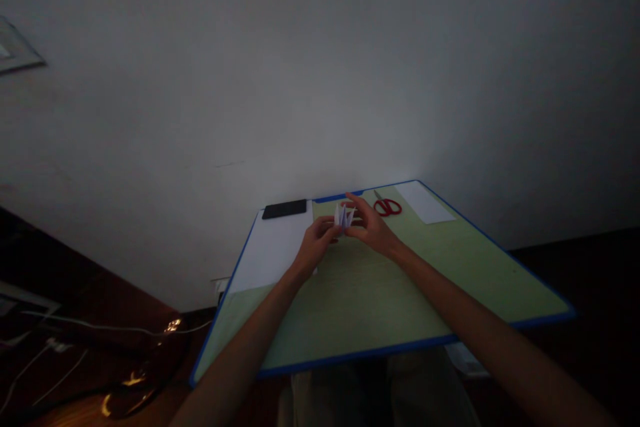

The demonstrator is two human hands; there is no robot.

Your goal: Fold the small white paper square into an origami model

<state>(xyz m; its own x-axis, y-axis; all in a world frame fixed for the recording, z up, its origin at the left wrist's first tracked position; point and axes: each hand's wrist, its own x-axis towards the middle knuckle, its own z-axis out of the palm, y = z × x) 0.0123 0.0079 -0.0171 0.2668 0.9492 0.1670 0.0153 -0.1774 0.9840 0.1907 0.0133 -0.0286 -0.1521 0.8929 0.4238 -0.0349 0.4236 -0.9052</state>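
Note:
A small piece of folded white paper [344, 216], with several pointed tips standing up, is held between my two hands above the table. My left hand [321, 235] pinches its left side, thumb and fingers closed on it. On the other side, my right hand [367, 223] grips the paper with the thumb low, while its index finger stretches up behind. The lower part of the folded paper is partly covered by my fingertips. Red-handled scissors [388, 207] lie just beyond my right hand, blades pointing to the wall.
The light green table [380, 300] has a blue edge and stands against a grey wall [310, 80]. A black phone [285, 209] rests on a large white sheet [273, 247] at the left. At the back right lies a white paper strip [425, 203]. White cables [115, 328] run at the lower left.

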